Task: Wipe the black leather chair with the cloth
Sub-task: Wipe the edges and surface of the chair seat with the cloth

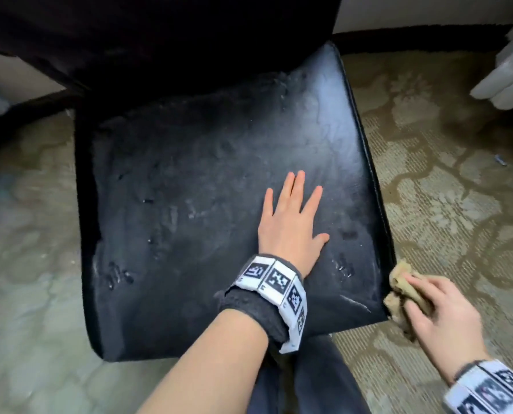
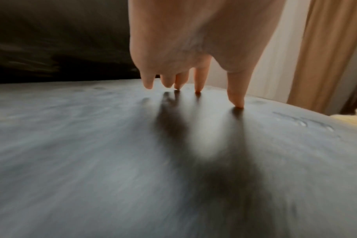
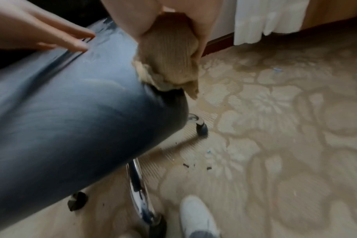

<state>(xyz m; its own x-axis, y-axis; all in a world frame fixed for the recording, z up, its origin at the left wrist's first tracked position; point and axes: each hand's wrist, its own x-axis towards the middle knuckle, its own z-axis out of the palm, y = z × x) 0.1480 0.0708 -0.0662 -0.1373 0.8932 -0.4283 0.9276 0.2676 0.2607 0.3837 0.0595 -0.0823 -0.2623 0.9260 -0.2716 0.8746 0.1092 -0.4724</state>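
The black leather chair seat (image 1: 189,180) fills the middle of the head view, worn and scuffed, its backrest dark at the top. My left hand (image 1: 294,216) lies flat on the right half of the seat, fingers straight and spread; the left wrist view shows its fingertips (image 2: 237,99) touching the leather (image 2: 92,145). My right hand (image 1: 440,312) grips a bunched tan cloth (image 1: 404,282) against the seat's front right corner. In the right wrist view the cloth (image 3: 169,53) hangs from my fingers onto that corner of the seat (image 3: 71,112).
Patterned beige carpet (image 1: 443,189) surrounds the chair. White fabric (image 1: 509,70) hangs at the upper right. Under the seat are a chrome base leg (image 3: 137,182) and castors (image 3: 202,128). My white shoe (image 3: 196,217) stands by the base, with small dark crumbs on the carpet.
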